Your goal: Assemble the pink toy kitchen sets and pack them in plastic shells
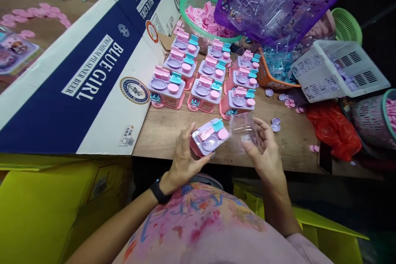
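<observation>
My left hand (pixel 183 157) grips a small pink and lilac toy kitchen set (pixel 209 137) near the table's front edge, tilted toward me. Just to its right, my right hand (pixel 262 148) holds a clear plastic cover (pixel 244 131), its fingers curled around it. The cover sits right beside the toy, touching or almost touching it. Several finished toy kitchen sets (pixel 202 75) stand in rows on the wooden table (pixel 163 130) beyond my hands. A black watch is on my left wrist.
A flattened blue and white beer carton (pixel 86 70) leans along the left. Behind the rows are a green basket of pink parts (pixel 201 16), a purple crate of clear plastic pieces (pixel 278 0), an orange basket (pixel 269 80), a white basket (pixel 337 70) and a red bag (pixel 334 128). Lilac discs (pixel 275 123) lie loose.
</observation>
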`<state>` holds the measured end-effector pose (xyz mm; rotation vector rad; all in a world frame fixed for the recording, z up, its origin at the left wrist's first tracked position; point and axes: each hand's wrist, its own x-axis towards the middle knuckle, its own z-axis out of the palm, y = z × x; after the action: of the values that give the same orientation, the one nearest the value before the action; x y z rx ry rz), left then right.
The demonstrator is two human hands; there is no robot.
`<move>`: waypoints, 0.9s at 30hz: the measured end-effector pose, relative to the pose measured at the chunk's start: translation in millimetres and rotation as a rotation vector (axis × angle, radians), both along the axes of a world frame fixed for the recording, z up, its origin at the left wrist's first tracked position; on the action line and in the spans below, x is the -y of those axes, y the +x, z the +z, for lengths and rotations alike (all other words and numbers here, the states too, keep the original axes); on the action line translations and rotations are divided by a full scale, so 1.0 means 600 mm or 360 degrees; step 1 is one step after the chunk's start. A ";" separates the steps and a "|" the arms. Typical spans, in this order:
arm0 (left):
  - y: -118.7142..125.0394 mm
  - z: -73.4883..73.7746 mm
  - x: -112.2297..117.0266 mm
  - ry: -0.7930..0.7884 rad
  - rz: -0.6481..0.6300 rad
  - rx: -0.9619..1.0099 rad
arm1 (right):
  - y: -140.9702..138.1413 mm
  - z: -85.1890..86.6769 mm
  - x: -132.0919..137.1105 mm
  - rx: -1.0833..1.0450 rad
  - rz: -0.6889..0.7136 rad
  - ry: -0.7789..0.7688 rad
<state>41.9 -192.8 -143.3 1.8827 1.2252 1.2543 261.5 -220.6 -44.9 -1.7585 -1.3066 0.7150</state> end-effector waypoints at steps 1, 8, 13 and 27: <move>0.005 -0.001 0.002 0.0041 0.0010 -0.0018 | -0.023 0.010 -0.004 0.0121 0.0036 0.0049; 0.013 -0.005 0.005 0.0200 0.0027 -0.0068 | -0.091 0.031 -0.025 0.0909 0.0385 -0.0013; 0.009 0.001 0.000 0.0221 0.0003 0.0023 | -0.101 0.018 -0.021 0.1064 0.0389 -0.0046; 0.001 -0.005 -0.009 0.0069 -0.0295 0.0383 | -0.101 0.035 -0.030 0.1337 0.0481 -0.0103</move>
<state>42.6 -187.2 -146.0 1.7694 0.8848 1.3677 200.8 -202.5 -23.9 -2.0203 -2.1527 0.1423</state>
